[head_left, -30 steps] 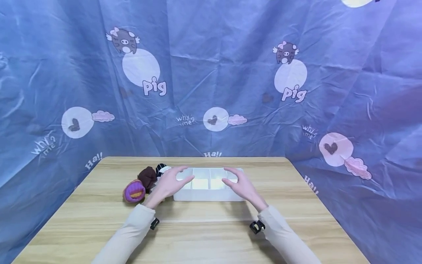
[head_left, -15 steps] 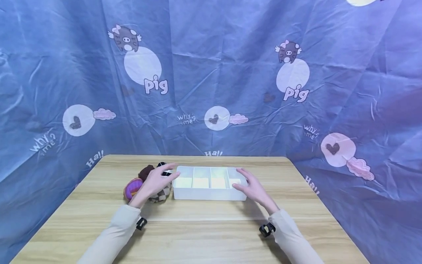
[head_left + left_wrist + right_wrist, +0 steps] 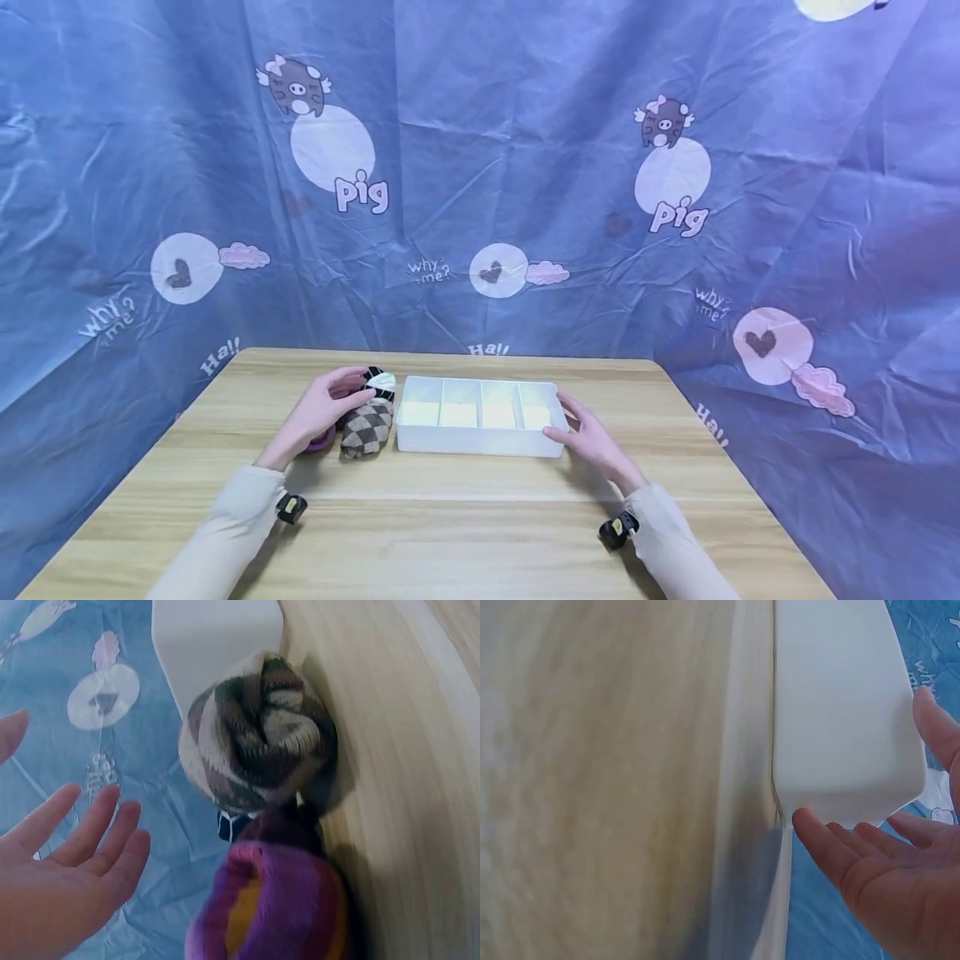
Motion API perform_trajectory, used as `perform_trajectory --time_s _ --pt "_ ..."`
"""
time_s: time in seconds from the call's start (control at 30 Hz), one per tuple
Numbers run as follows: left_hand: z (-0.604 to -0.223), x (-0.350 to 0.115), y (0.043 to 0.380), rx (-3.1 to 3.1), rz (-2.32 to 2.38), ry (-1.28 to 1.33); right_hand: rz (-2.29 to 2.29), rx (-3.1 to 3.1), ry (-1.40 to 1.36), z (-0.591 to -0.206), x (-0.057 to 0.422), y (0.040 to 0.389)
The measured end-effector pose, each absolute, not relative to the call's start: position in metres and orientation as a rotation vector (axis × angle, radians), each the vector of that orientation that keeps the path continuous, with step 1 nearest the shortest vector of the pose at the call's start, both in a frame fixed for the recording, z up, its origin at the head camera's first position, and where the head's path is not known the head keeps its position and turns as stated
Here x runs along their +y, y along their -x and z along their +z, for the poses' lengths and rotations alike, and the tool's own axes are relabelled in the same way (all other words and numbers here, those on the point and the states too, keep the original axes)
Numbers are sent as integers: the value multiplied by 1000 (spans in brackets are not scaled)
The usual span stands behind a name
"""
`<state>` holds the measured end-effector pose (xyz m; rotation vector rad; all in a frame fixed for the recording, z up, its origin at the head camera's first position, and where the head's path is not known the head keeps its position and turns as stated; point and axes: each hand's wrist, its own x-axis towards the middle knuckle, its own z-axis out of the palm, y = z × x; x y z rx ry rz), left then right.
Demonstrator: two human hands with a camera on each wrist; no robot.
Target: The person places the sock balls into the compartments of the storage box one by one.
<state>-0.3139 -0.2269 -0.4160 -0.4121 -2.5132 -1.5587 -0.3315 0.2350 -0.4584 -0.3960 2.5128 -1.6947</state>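
Observation:
My left hand (image 3: 320, 411) hovers over a cluster of rolled socks, fingers loosely spread with nothing in them. A grey-brown checkered sock roll (image 3: 259, 735) sits beside the left end of a white divided box (image 3: 480, 442). Behind it lies a black-and-white sock roll (image 3: 381, 382). A purple sock roll with orange and maroon bands (image 3: 289, 904) and a dark brown roll (image 3: 279, 826) are mostly hidden under the hand in the head view. My right hand (image 3: 592, 437) is at the box's right end, thumb by the front rim, relaxed fingers along the end wall (image 3: 847, 806).
The box has several compartments in a row, with pale bottoms showing. Everything rests on a light wooden table (image 3: 450, 533). A blue printed cloth (image 3: 450, 167) hangs behind the table and along its sides.
My left hand has moved left from above the box to over the sock rolls, uncovering the checkered one. My right hand has shifted right, from over the compartments to the box's end.

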Motion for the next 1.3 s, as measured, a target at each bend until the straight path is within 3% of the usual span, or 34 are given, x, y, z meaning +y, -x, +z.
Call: perform_trajectory --time_s 0.73,1.3 --pt "-425 -291 301 -2533 -1503 277 -1812 2288 263 -458 240 332" --pt "-447 -307 310 -2681 -1615 313 -1814 2241 235 -454 242 330"
